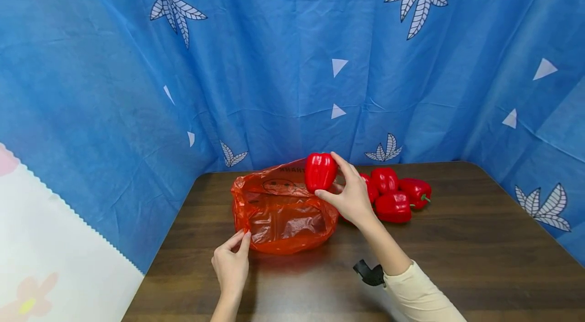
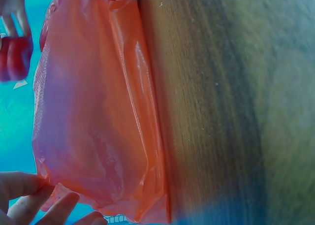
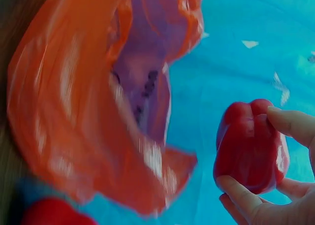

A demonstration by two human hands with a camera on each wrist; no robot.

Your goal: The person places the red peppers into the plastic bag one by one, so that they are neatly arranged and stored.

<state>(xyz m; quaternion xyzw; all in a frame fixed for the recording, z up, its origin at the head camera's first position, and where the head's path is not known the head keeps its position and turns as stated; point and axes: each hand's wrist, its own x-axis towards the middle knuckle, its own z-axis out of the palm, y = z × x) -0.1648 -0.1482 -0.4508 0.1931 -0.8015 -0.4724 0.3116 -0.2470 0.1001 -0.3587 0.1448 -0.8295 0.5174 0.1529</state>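
Red bag (image 1: 292, 248) gapes, left fingers (image 1: 245, 243) pinching it; right fingers (image 1: 345, 167) grip pepper (image 1: 320, 172) outside.

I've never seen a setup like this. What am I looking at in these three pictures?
No machine here, just a person's bare left hand and right hand. The wide picture comes from a camera worn on the head; the other two, from a camera on each wrist. A red plastic bag sits open on the dark wooden table, with several red peppers to its right. The left hand pinches the bag's rim, while the right hand holds another pepper in the air.
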